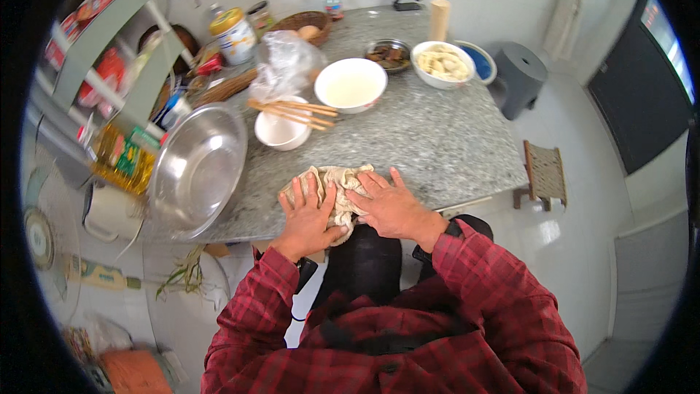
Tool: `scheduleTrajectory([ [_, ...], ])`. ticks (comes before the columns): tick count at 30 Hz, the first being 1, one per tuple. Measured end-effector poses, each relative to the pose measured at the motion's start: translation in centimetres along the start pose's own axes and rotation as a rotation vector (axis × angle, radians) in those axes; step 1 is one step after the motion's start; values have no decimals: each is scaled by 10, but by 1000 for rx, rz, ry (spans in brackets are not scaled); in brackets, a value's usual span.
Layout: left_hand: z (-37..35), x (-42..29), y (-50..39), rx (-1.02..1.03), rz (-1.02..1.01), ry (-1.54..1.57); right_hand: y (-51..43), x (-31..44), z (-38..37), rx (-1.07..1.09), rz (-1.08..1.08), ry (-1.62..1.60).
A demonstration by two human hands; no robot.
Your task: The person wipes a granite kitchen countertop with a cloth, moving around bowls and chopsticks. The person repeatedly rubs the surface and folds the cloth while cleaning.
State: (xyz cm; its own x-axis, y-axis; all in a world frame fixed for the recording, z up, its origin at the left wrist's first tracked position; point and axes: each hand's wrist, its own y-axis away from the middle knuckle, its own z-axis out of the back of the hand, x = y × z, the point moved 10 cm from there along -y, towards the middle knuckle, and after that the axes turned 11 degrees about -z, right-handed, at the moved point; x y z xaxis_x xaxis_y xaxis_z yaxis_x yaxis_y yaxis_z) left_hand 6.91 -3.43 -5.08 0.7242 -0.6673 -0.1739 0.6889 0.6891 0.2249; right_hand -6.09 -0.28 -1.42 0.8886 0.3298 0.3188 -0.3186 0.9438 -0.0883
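Note:
Both hands press on a crumpled beige cloth (333,186) at the front edge of a grey speckled stone countertop (454,137). My left hand (308,219) lies on the cloth's left part with its fingers spread. On the right part rests my right hand (396,209), palm down, fingers apart. Part of the cloth hangs over the edge between the hands. Beyond the cloth, wooden chopsticks (295,112) lie across a small white bowl (281,131). A larger white bowl (350,85) with pale contents stands behind it.
At left are a big steel basin (199,169) and an oil bottle (120,156). Toward the back stand a plastic bag (284,63), a wicker basket (306,24), a dish of dark food (388,56) and a bowl of dumplings (443,65). A woven stool (547,172) is at right.

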Motion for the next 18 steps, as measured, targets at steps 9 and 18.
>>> scheduleTrajectory([
  [9, 21, -43, -95, 105, -161, 26, 12, -92, 45, 94, -57, -282],
  [18, 37, -42, -159, 109, -132, 70, -97, -230, 184, -386, -516, 217],
])
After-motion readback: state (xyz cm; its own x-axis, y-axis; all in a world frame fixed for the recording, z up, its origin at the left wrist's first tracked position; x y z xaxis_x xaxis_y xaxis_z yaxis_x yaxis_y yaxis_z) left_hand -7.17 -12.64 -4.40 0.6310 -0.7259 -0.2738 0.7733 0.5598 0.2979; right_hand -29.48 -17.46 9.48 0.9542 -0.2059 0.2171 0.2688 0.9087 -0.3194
